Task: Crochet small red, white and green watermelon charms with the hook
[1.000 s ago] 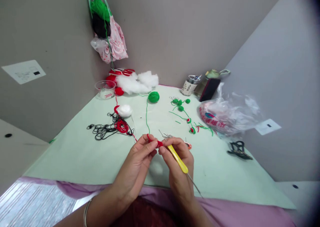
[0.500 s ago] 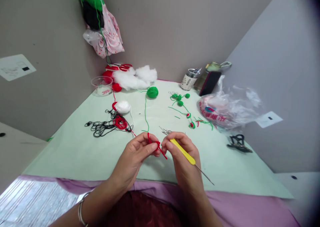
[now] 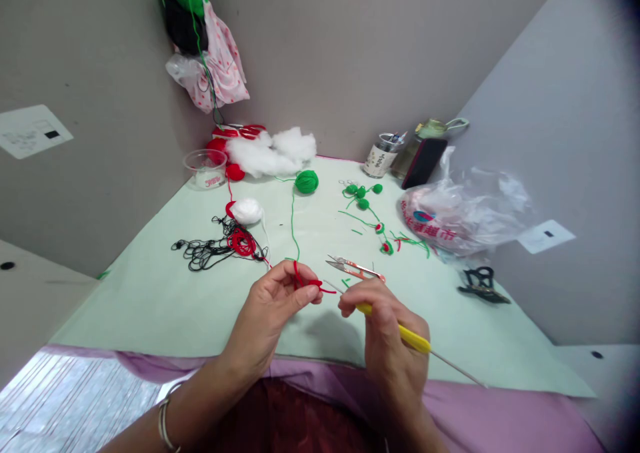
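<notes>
Red yarn point(image 3: 314, 284) is pinched between the thumb and fingers of my left hand point(image 3: 277, 306), with a short tail sticking out to the right. My right hand point(image 3: 395, 333) is closed around a crochet hook with a yellow handle point(image 3: 414, 339). One thin metal end points left at the red yarn, a small gap apart from it; the other end reaches down to the right. Just beyond my right hand lies a pair of thread snips point(image 3: 357, 268) with orange handles. A green yarn strand runs from a green yarn ball point(image 3: 307, 182) toward my left hand.
At left lie tangled black yarn point(image 3: 203, 253), a red yarn coil point(image 3: 242, 242) and a white yarn ball point(image 3: 247, 210). White stuffing point(image 3: 270, 154) and a plastic cup point(image 3: 205, 170) stand behind. Rightward are small green crocheted pieces point(image 3: 361, 192), a plastic bag point(image 3: 450, 213) and a black claw clip point(image 3: 483, 285).
My right hand has moved right and down with the hook, away from the red yarn, uncovering the snips. The red tail now points right instead of down. My left hand stays nearly in place.
</notes>
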Motion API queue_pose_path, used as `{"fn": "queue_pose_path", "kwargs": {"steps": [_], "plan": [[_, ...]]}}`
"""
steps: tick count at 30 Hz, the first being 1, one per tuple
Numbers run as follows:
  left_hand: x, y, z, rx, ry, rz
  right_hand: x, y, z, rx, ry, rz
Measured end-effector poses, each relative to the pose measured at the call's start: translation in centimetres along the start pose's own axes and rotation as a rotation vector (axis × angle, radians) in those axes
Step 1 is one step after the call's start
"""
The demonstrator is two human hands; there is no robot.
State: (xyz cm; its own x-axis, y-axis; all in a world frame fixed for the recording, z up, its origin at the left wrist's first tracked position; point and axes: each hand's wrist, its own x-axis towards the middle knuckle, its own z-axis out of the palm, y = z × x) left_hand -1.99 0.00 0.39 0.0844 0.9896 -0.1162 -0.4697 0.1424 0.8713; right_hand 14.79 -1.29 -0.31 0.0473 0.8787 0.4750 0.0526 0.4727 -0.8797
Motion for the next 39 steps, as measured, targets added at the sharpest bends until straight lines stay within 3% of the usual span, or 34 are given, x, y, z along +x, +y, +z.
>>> {"fn": "queue_pose_path", "kwargs": {"steps": [11, 20, 30, 39], "plan": [[0.0, 0.0, 0.0, 0.012, -0.007, 0.02, 0.2, -0.6, 0.1, -0.067, -0.031, 0.019], [-0.3, -0.2, -0.2, 0.185, 0.006, 0.157, -0.2, -1.2, 0.0, -0.173, -0.051, -0.012], [-0.3, -0.4, 0.3, 0.182, 0.076, 0.171, -0.6, -1.2, 0.9, -0.414, -0.086, -0.286], [-0.6, -1.1, 0.7, 0.09, -0.013, 0.081, -0.5, 0.2, 1.4, -0.54, -0.041, -0.45]]}}
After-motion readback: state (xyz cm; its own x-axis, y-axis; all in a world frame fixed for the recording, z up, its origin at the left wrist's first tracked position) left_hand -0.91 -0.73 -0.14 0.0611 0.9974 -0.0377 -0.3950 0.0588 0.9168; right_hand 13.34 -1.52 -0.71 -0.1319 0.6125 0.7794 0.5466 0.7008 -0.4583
